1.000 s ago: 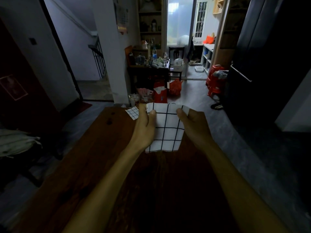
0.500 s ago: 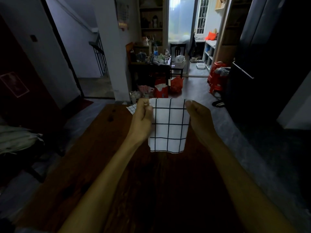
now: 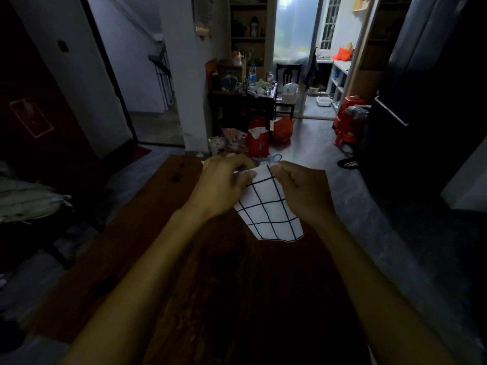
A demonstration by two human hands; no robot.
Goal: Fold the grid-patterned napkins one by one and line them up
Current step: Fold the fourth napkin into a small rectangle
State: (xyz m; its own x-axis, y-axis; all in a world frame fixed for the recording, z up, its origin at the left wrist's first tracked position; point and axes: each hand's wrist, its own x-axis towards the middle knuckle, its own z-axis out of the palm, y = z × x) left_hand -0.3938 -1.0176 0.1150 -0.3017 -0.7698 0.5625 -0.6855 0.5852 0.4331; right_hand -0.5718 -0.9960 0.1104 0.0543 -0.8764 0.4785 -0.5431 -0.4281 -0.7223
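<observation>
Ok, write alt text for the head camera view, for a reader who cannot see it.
Two bare hands hold a white grid-patterned napkin by its top edge above a dark wooden table, left hand and right hand close together. Beyond lies a dim, cluttered room with a bright doorway.

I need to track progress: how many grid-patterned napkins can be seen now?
1 for certain: the napkin held above the table by both hands. A white sliver behind the left hand may be another, mostly hidden.

napkin (image 3: 268, 206) between both hands, above table (image 3: 131, 246)
</observation>
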